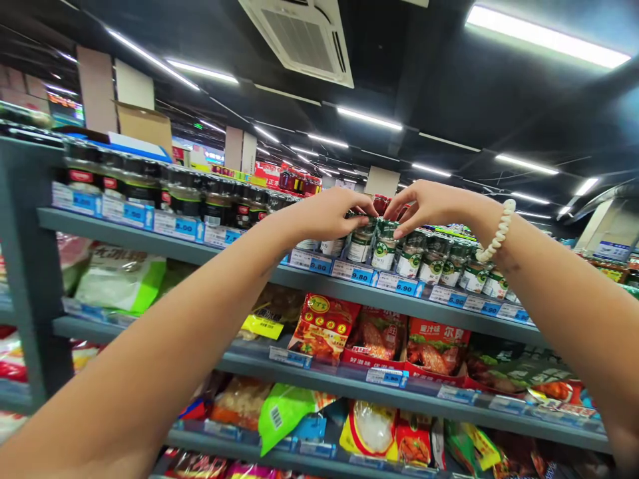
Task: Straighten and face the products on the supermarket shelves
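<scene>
Both my arms reach up to the top shelf (150,236) of a shop rack. My left hand (329,211) is curled over the lids of small green-capped jars (384,247), its fingertips pinched on a jar top. My right hand (432,203), with a white bead bracelet (495,234) on the wrist, is closed on the lid of the neighbouring jar. The fingertips of the two hands nearly meet above a red-lidded jar (382,201). More jars of the same kind run to the right along the shelf.
Dark-lidded jars (144,181) fill the top shelf to the left, with blue price tags (399,285) along the edge. Lower shelves hold red sauce packets (324,326), a white and green bag (117,276) and other pouches. A cardboard box (144,125) sits on top.
</scene>
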Action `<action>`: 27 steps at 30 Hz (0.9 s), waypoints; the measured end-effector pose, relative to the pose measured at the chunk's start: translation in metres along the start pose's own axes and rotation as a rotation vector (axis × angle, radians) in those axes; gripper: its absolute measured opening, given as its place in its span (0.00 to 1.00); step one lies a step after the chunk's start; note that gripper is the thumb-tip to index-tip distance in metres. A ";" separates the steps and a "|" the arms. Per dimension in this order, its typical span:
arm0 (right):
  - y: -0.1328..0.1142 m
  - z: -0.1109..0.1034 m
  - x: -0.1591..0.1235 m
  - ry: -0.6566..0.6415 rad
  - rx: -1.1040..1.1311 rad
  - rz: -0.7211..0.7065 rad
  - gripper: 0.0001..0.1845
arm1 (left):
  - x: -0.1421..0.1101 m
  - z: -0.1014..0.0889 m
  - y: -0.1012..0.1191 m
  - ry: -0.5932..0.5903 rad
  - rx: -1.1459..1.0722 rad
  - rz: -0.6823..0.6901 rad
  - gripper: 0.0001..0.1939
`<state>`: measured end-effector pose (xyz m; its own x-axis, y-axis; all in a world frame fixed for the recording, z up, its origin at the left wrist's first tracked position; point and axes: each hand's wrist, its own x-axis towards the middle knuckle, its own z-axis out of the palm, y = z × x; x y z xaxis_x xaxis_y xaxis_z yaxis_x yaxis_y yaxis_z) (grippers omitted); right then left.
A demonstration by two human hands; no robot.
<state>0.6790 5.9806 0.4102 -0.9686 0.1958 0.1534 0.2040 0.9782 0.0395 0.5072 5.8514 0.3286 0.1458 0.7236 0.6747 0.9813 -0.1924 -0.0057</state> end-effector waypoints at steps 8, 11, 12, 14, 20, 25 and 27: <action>-0.025 0.011 0.003 0.125 -0.197 0.080 0.23 | 0.008 0.008 0.012 0.194 0.327 -0.285 0.26; -0.023 0.008 0.002 0.073 -0.154 0.045 0.22 | 0.010 -0.002 0.007 0.092 0.269 -0.222 0.23; -0.021 0.006 0.002 0.059 -0.131 0.038 0.22 | 0.009 -0.006 0.006 0.053 0.225 -0.183 0.20; -0.018 0.005 0.000 0.061 -0.096 0.031 0.22 | 0.008 -0.011 0.005 0.006 0.126 -0.116 0.18; -0.017 0.009 -0.003 0.126 -0.094 0.059 0.22 | 0.008 -0.006 0.009 0.179 0.287 -0.224 0.25; -0.023 0.012 -0.003 0.139 -0.078 0.088 0.22 | 0.009 -0.008 0.009 0.098 0.232 -0.178 0.19; -0.027 0.013 -0.004 0.153 -0.080 0.096 0.21 | 0.008 -0.007 0.010 0.102 0.186 -0.170 0.19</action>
<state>0.6756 5.9546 0.3957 -0.9125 0.2689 0.3084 0.3108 0.9457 0.0951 0.5177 5.8505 0.3397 -0.0270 0.6629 0.7482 0.9982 0.0579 -0.0152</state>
